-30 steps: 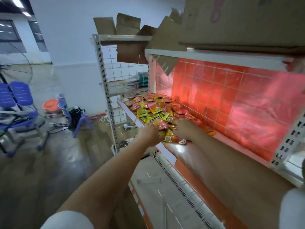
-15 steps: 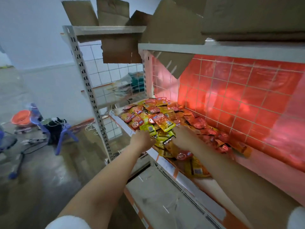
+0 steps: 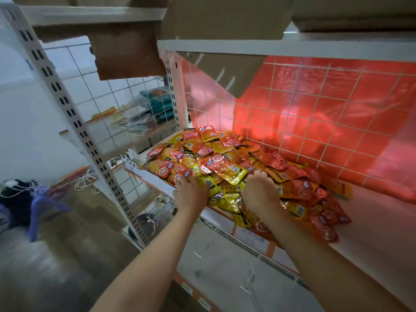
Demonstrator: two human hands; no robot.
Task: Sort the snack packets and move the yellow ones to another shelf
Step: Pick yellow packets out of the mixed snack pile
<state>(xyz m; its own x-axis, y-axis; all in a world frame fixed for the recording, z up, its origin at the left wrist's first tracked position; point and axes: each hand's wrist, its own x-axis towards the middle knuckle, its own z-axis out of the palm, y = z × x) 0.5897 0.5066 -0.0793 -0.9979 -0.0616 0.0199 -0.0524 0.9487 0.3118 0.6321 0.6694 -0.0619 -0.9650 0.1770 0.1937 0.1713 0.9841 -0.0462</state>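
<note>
On the shelf (image 3: 371,212), both hands, left hand (image 3: 191,192) and right hand (image 3: 258,192), press flat into the mixed packet pile (image 3: 225,163) (grip loose, nothing held); yellow packets (image 3: 227,194) lie between them, unsorted.

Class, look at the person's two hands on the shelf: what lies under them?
Under the left hand and right hand lie mixed yellow and red snack packets; the hands cover those directly beneath.
</note>
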